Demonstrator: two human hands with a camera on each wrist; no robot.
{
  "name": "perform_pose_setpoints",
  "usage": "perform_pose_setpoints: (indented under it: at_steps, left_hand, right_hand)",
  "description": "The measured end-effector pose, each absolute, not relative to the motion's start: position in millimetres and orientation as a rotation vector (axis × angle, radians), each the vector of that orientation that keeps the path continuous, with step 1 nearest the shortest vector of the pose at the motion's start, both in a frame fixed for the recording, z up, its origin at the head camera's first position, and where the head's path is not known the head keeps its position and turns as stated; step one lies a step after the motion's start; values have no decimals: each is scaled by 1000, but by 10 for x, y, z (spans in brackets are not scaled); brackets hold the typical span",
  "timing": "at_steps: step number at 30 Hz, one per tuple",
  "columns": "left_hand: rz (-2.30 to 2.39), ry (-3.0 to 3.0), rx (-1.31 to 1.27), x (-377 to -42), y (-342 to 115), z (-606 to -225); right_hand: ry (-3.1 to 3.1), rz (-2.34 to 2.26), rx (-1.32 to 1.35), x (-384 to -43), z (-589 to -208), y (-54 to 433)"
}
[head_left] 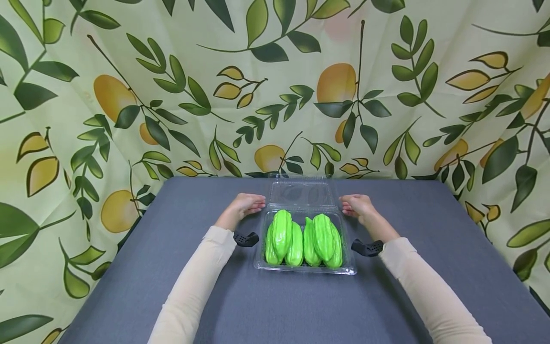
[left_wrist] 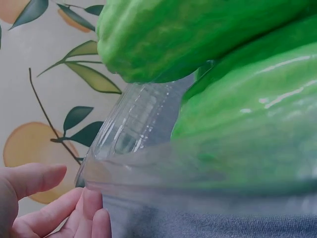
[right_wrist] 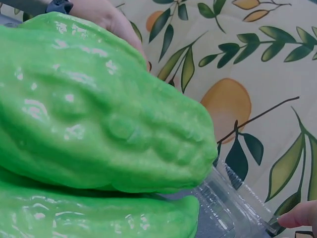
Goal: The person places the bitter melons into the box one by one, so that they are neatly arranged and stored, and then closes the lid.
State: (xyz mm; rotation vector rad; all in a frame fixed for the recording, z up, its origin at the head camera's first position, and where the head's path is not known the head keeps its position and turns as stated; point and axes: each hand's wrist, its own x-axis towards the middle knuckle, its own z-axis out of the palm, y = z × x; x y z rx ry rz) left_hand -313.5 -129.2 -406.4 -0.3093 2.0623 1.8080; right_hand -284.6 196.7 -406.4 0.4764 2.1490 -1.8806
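Note:
A clear plastic clamshell container [head_left: 306, 270] stands on the table with its lid [head_left: 301, 193] tipped back. Several glossy bright green ridged fruits [head_left: 282, 234] lie in it in two clusters. Beside the left rear corner is my left hand [head_left: 246, 204], fingers loosely bent. The left wrist view has its fingertips [left_wrist: 91, 201] at the plastic edge, thumb apart from them. On the opposite side, my right hand [head_left: 357, 206] mirrors it near the rear corner. Only a fingertip [right_wrist: 299, 215] beside the clear edge appears in the right wrist view; the fruits [right_wrist: 109, 114] fill much of that view.
The dark grey-blue table [head_left: 206, 196] extends around the container. Behind it and at both sides hangs a cream cloth [head_left: 301, 119] printed with leaves and orange fruit. Black straps [head_left: 246, 239] circle both wrists below pale sleeves.

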Motion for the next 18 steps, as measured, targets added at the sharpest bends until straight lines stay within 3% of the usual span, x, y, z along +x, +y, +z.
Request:
perform_pose_setpoints:
  at_steps: [18]
  left_hand:
    - [1798,2102,-307,-3156,-1242,-4105]
  right_hand:
    - [2027,-1966,439,-2850,-4148,1948]
